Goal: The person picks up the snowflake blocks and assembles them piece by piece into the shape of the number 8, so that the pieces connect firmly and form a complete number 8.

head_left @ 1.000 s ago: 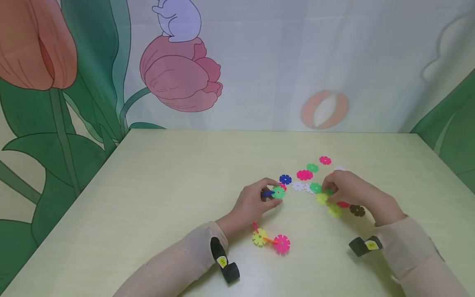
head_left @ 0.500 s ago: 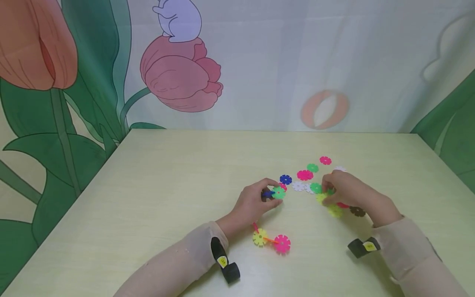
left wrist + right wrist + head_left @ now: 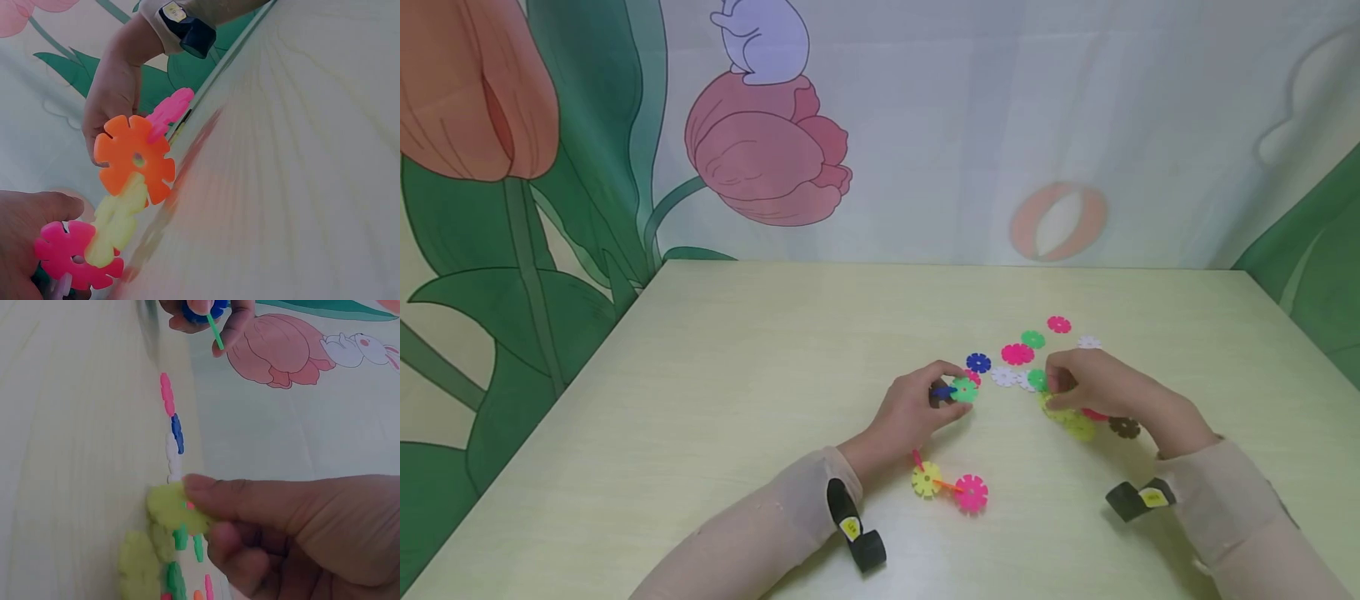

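Observation:
My left hand [image 3: 916, 408] holds a chain of notched plastic snowflake discs, with a blue disc [image 3: 943, 392] and a green disc [image 3: 964, 389] at its fingers. The chain extends below the hand through a yellow disc [image 3: 927, 480], an orange disc [image 3: 134, 156] and a pink end disc [image 3: 972, 493]. My right hand [image 3: 1097, 382] pinches another yellow disc [image 3: 169, 506] between thumb and fingers, close over more yellow discs [image 3: 1080, 428]. In the head view the right fingers cover part of that pile.
Loose discs lie around the right hand: dark blue [image 3: 978, 362], white [image 3: 1003, 377], pink [image 3: 1017, 354], green [image 3: 1033, 339] and brown [image 3: 1124, 427]. Behind the pale table [image 3: 775, 333] hangs a printed cloth [image 3: 925, 125]. Both wrists carry black cameras [image 3: 867, 550].
The right fingers have shifted slightly left over the yellow discs, uncovering more of the white disc behind. My left hand and its chain stay nearly still.

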A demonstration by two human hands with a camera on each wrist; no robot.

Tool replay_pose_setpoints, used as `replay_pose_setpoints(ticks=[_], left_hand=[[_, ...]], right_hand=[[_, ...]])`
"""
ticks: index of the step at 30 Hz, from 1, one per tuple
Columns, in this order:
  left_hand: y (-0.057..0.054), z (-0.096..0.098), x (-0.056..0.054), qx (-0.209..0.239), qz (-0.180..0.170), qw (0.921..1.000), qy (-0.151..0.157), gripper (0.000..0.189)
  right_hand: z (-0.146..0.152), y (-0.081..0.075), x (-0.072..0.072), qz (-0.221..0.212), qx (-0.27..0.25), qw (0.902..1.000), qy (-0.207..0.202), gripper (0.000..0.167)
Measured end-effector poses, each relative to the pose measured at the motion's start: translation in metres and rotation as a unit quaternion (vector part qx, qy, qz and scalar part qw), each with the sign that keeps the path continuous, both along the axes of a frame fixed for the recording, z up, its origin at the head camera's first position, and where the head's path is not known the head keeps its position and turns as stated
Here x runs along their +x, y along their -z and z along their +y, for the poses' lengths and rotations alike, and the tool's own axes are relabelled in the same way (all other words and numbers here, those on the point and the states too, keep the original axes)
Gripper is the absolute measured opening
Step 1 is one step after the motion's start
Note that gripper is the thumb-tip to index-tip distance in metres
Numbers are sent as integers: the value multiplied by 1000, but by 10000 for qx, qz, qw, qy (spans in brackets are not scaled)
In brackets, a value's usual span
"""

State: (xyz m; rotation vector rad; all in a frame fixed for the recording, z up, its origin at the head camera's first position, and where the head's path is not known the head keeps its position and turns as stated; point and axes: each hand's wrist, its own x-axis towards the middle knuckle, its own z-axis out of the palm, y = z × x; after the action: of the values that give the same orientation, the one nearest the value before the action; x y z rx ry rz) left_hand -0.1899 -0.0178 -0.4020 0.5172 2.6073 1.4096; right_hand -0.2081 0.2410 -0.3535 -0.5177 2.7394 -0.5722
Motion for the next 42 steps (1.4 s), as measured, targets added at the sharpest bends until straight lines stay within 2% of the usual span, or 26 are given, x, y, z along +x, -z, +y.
replay_pose_setpoints(ticks=[8,16,27,33,42], left_hand=[[0,0,0,-12,-12,10000,-18,41],[0,0,-1,-5,-11,10000,-14,41],[1,0,-2,90,-67,9997,-232,39],[1,0,-2,37,-70,9997,-226,41],[0,1,-2,21,-20,9997,-228,40]], right_hand=[[-6,-8,4,-75,-689,9976,17,11],[-20,-7,9,320,-1135,9928,-203,8],[-48,-3,19,1015,-930,9898,-359,10],[-56,1,20,1082,-796,9902,-394,12],[-66,5,25,1213,-598,9907,-153,10]])
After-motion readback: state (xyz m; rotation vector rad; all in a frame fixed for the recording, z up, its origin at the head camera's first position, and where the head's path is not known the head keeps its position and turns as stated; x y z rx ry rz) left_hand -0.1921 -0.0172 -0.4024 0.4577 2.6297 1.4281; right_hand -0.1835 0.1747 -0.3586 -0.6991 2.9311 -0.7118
